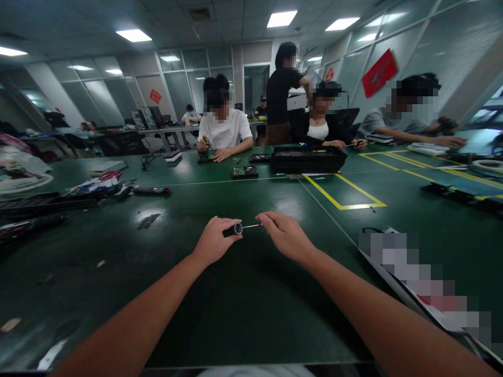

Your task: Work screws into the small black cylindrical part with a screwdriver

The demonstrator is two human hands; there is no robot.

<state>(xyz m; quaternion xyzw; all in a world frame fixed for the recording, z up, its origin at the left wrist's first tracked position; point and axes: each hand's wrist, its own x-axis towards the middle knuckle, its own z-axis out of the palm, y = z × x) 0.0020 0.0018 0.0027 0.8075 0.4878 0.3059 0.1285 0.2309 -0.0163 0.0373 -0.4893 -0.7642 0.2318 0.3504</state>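
The left hand (214, 241) curls around a dark cylinder (236, 229) (its round end showing); the right hand (290, 236), pinched tightly, holds one end of a thin rod (250, 226).

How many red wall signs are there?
3: one red sign left of center, another sign right of the standing person, a large one upper right; more may be hidden.

And there's the left hand (214, 241), a cylinder (237, 229) in it, over the counter (236, 324), with a rod (250, 226) bridging the gap to the right hand (285, 235)! Out left, a heap of tools (104, 183), one lone tool (152, 191) just to its right. Beyond the hands, a circuit board (244, 172) sits left of a bin (308, 161); before that bin, a taped outline (361, 206).
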